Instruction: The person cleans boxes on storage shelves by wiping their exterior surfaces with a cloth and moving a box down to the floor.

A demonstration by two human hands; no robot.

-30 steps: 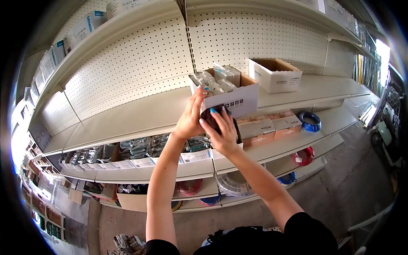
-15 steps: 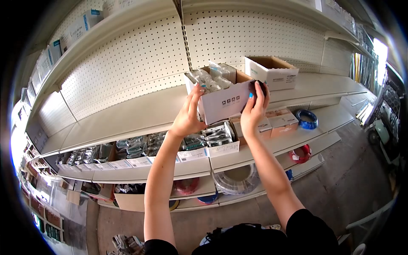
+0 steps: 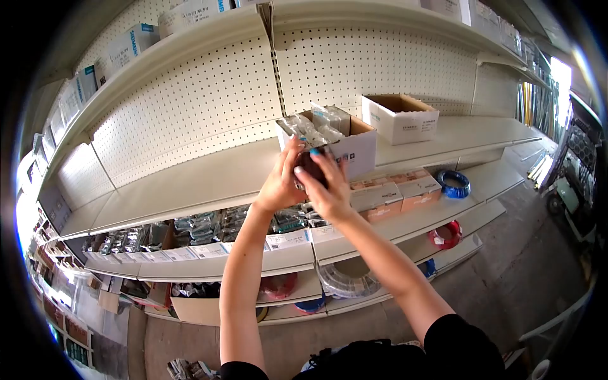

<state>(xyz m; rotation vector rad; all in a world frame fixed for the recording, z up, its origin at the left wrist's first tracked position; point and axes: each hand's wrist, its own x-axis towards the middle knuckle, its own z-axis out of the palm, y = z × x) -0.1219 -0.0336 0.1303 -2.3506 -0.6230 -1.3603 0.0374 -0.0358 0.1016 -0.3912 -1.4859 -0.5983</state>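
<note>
A white cardboard box (image 3: 360, 152) holding clear plastic-wrapped items (image 3: 305, 128) rests on the shelf, its open top up. My left hand (image 3: 280, 180) is closed on its left front corner, fingers at the upper edge. My right hand (image 3: 328, 190) lies across the left part of the box's front panel, near my left fingers. In it is a bunched dark brown piece, apparently cloth (image 3: 312, 168), pressed between my fingers and the box. Both hands hide much of that front panel.
An open white box (image 3: 403, 124) stands to the right on this shelf (image 3: 190, 168). Below are boxes of bagged parts (image 3: 197, 229), orange-and-white boxes (image 3: 415, 190), and blue (image 3: 455, 183) and red (image 3: 445, 235) coils. An upper shelf (image 3: 209, 41) overhangs, with pegboard behind.
My right hand has moved left with the dark cloth, from the box's right front corner to the left of its front panel. The box now sits back on the shelf, less tilted.
</note>
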